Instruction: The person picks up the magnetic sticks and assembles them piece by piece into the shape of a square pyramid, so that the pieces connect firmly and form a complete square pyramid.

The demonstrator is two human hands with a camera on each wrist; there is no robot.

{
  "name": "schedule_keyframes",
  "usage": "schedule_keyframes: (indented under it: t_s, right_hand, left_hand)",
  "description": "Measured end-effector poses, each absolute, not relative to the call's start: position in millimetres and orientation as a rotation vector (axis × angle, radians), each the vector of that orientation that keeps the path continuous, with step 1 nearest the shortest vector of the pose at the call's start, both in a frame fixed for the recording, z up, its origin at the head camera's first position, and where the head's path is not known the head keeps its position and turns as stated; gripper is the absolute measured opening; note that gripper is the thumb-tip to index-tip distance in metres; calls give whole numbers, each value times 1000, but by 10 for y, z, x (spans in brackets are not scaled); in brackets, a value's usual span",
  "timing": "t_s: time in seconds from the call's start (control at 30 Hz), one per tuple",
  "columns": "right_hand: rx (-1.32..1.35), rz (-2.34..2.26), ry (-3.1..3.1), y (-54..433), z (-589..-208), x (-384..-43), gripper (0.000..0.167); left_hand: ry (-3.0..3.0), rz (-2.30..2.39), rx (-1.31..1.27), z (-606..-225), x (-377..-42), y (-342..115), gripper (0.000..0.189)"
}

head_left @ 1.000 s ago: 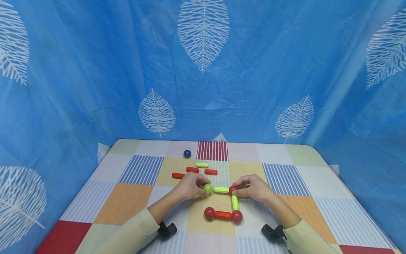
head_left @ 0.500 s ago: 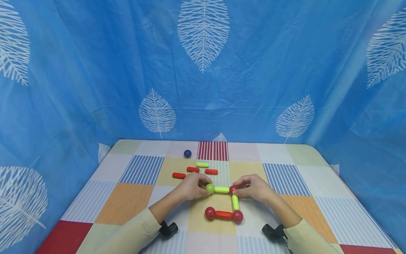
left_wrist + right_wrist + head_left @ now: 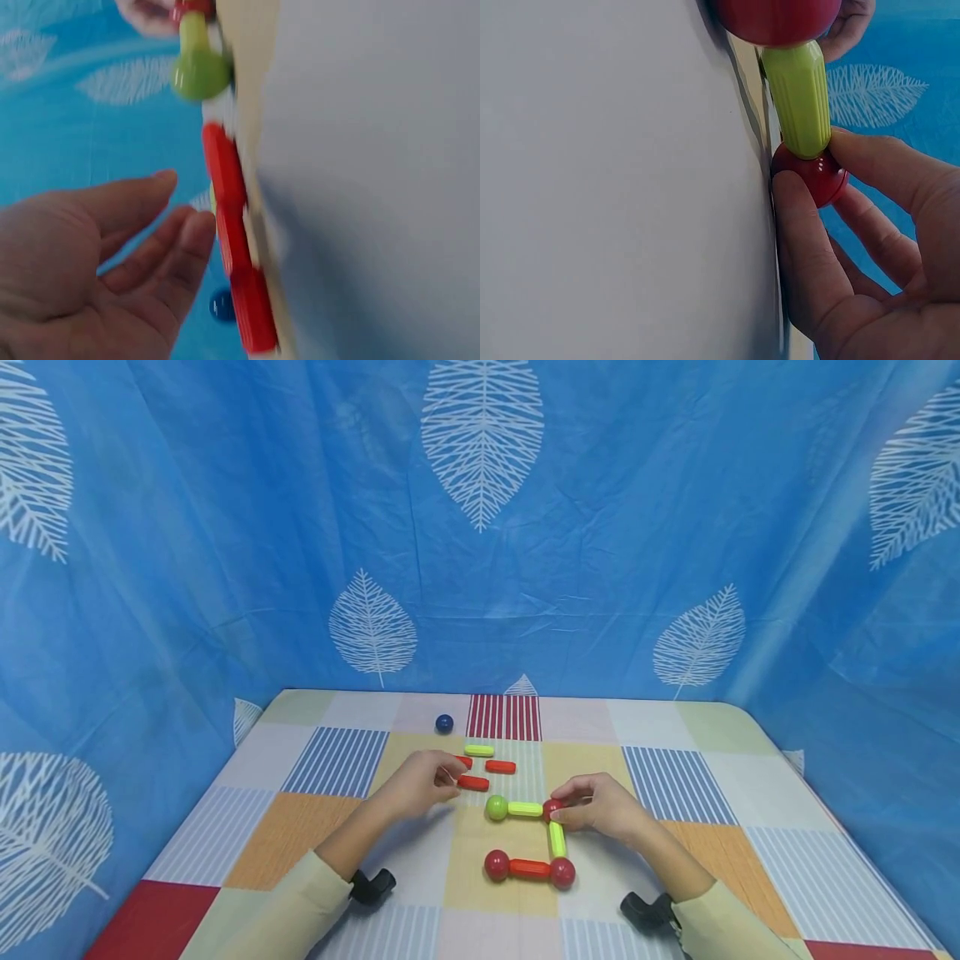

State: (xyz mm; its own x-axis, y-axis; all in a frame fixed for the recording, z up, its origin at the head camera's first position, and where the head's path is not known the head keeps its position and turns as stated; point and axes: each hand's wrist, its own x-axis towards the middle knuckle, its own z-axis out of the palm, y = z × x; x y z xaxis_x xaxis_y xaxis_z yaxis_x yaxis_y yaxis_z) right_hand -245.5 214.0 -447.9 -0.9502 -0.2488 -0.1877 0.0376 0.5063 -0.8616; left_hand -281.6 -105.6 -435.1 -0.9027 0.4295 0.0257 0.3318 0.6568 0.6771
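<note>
My right hand point(image 3: 603, 810) pinches the red ball point(image 3: 821, 184) at the far right corner of a ball-and-rod figure. From that ball one yellow-green rod point(image 3: 524, 809) runs left to a green ball point(image 3: 497, 807). Another yellow-green rod point(image 3: 799, 97) leads toward me to a red ball point(image 3: 562, 872), joined by a red rod point(image 3: 529, 868) to a third red ball point(image 3: 496, 865). My left hand point(image 3: 420, 785), fingers loosely bent and holding nothing, hovers beside the loose red rods point(image 3: 225, 169). In the head view it partly covers one red rod point(image 3: 467, 762).
Beyond the left fingertips lie a loose red rod point(image 3: 500, 767) and a yellow-green rod point(image 3: 479, 750). A dark blue ball point(image 3: 444, 723) sits farther back. The patchwork tablecloth point(image 3: 682, 777) ends at a blue leaf-patterned curtain point(image 3: 585, 568).
My left hand brought the green ball against the end of the yellow-green rod, let it go and moved left and away from me. The right hand has stayed on its red ball.
</note>
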Motion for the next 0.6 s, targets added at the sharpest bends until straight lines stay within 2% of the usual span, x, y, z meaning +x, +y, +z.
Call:
schedule_keyframes:
  t_s: [0.33,0.6]
  right_hand:
    - [-166,-1427,2474,2134,-4495,-2447,27]
    - [-203,-1434,2474,2145,-4498,-2456,28]
  left_hand:
    - [2793,1053,566,-4351,-3072,-1394,23]
    - [2811,980,503,-4336,-3115,-1460,22]
